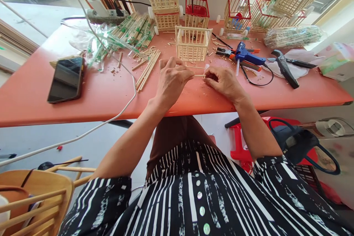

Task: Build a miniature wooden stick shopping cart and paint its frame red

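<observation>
Between my two hands runs a short, thin wooden stick point(198, 76), held level just above the table's front part. My left hand point(173, 77) is closed, with thumb and fingers pinching the stick's left end. At the other end, the fingertips of my right hand point(223, 83) are closed on it. A second thin stick shows just behind, partly hidden, and I cannot tell whether the two are joined. A small pale piece point(206, 67) shows by my right fingertips. Directly beyond my hands stands a small basket of wooden sticks point(194, 48).
On the red table point(116, 105) lie a phone point(67, 79), loose sticks point(149, 70), wrapped stick bundles point(135, 27), a blue glue gun point(249, 57) and black-handled cutters point(286, 67). Several red-trimmed stick carts point(163, 2) line the back. A white cable point(121, 110) crosses the left side.
</observation>
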Demonstrator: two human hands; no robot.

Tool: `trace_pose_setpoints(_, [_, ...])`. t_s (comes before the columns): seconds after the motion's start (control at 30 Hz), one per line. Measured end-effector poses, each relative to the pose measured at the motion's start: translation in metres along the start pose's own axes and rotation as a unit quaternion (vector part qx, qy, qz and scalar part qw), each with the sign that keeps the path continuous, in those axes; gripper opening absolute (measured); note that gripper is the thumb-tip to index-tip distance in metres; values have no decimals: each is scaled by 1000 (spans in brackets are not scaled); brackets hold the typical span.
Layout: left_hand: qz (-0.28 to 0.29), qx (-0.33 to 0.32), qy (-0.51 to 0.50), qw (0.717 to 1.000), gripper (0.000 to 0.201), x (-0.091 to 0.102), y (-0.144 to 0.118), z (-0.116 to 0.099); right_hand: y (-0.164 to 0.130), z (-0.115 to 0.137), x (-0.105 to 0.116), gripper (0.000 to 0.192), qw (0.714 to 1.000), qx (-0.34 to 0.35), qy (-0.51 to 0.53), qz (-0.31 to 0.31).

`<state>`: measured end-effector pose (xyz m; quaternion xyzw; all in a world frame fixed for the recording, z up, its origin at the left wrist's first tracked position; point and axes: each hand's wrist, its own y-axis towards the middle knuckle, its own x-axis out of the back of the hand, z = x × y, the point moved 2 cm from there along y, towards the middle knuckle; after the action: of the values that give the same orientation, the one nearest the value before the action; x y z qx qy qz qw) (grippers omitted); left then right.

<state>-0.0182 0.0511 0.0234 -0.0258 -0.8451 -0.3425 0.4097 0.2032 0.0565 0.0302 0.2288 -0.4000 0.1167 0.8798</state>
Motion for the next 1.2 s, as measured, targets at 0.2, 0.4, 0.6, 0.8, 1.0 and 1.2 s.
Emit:
trace_pose_setpoints(0.2, [-16, -9, 7, 1000, 23, -2, -2, 4, -1, 2, -2, 6, 1000, -1, 4, 2])
trace_pose_setpoints(0.4, [-13, -4, -1, 1000, 19, -5, -2, 6, -1, 4, -3, 6, 1000, -1, 7, -3])
trace_pose_setpoints(0.6, [4, 6, -2, 1000, 14, -5, -1, 5, -2, 7, -4, 6, 1000, -1, 7, -10])
trace_pose_setpoints(0.8, [11, 22, -3, 1000, 13, -3, -1, 2, -1, 4, -5, 6, 1000, 5, 0, -12])
trace_pose_setpoints(1.0, [-10, 21, 0, 1000, 19, -3, 0, -2, -2, 4, -5, 10, 1000, -4, 23, 3])
trace_pose_setpoints(1.2, [-55, 53, -56, 996, 14, 18, -1, 7, -2, 1, -3, 20, 1000, 5, 14, -5])
